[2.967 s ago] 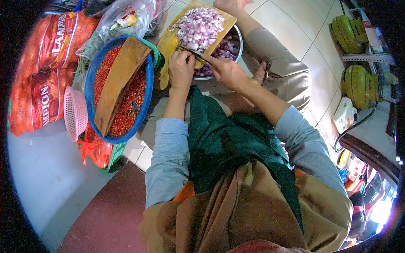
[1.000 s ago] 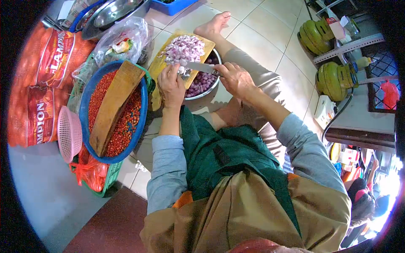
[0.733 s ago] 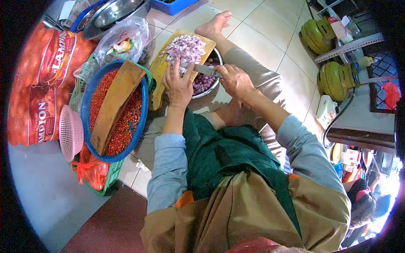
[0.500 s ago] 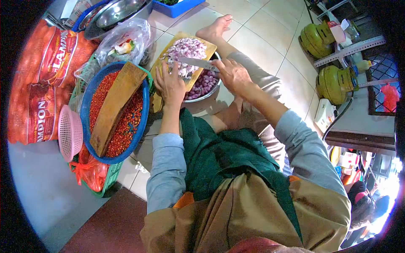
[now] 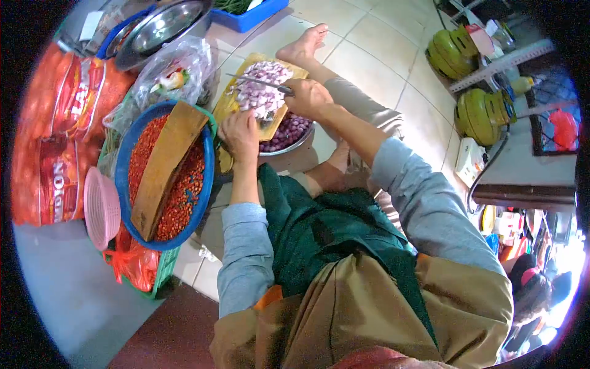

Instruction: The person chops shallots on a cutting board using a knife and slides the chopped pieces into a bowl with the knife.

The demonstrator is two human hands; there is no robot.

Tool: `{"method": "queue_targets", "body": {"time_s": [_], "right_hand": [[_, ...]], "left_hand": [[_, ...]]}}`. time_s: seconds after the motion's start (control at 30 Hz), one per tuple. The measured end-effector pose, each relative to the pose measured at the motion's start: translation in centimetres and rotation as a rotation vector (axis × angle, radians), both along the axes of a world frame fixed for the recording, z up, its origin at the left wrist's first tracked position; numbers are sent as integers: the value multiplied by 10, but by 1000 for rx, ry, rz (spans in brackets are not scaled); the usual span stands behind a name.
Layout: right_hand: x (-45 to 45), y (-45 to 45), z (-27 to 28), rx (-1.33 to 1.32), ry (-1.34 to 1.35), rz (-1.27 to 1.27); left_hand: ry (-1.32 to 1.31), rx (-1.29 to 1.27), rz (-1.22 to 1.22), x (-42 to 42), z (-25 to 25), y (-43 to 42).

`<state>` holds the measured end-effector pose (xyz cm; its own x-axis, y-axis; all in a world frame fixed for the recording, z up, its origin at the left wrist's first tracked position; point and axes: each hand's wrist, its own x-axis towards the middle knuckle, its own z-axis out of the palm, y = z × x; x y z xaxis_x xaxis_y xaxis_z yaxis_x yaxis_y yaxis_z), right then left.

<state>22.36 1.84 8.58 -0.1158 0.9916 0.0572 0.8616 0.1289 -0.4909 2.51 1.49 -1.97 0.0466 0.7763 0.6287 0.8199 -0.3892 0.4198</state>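
Observation:
My right hand (image 5: 309,98) is closed round the handle of a knife (image 5: 261,82), whose blade lies across the far side of the chopped shallots (image 5: 261,92). These pieces are heaped on a yellowish wooden cutting board (image 5: 300,72). My left hand (image 5: 239,132) has its fingers curled over the board's near left edge, beside the shallots. Under the board, a metal bowl (image 5: 300,144) holds whole peeled purple shallots (image 5: 290,131), partly covered by the board.
To the left, a blue basin (image 5: 209,184) of chopped red chillies carries a wooden plank (image 5: 166,169). Nearby are a pink basket (image 5: 101,209), orange net sacks (image 5: 61,184), a plastic bag (image 5: 175,64) and metal bowls (image 5: 161,34). Green gas cylinders (image 5: 479,117) stand at right.
The knife has swung to the far side of the shallot heap, moving left with my right hand. My left hand has drawn back from its spread pose to the board's near edge.

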Motion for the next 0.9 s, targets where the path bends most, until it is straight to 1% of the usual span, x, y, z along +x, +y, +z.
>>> {"method": "queue_targets", "body": {"time_s": [0.03,0.07,0.13,0.2,0.27,0.3,0.33,0.37,0.4,0.5,0.6,0.63,0.83,0.9], "right_hand": [[1,-1,2,0,-27,-45],[7,-5,6,28,21,-26],[26,-8,-2,33,15,-91],[51,-25,12,-56,-8,-197],[87,-38,-8,115,23,-288],[101,-57,26,63,-25,-238],[142,-45,-32,111,-151,-160],[149,-63,-8,110,-136,-242],[147,-83,17,107,-113,-320],[169,-113,-5,223,-107,-316],[161,-114,-4,261,6,-352],[160,-114,-3,254,33,-375],[165,-113,-4,237,96,-424],[164,-113,-4,237,106,-435]], "left_hand": [[-7,-19,-21,-1,12,-5],[-16,-38,-55,0,21,-9],[16,29,-68,0,16,-5],[-87,88,-92,3,16,-4],[-73,11,-47,6,12,-4],[-78,-69,-39,4,6,-1],[-78,-150,-29,8,1,-3],[-26,-94,-64,15,7,-13],[30,-37,-93,20,17,-24],[46,-107,-338,34,25,-41],[59,-328,-490,47,29,-66],[71,-363,-535,52,31,-71],[166,-238,-584,59,20,-76],[109,-219,-573,58,20,-72]]}}
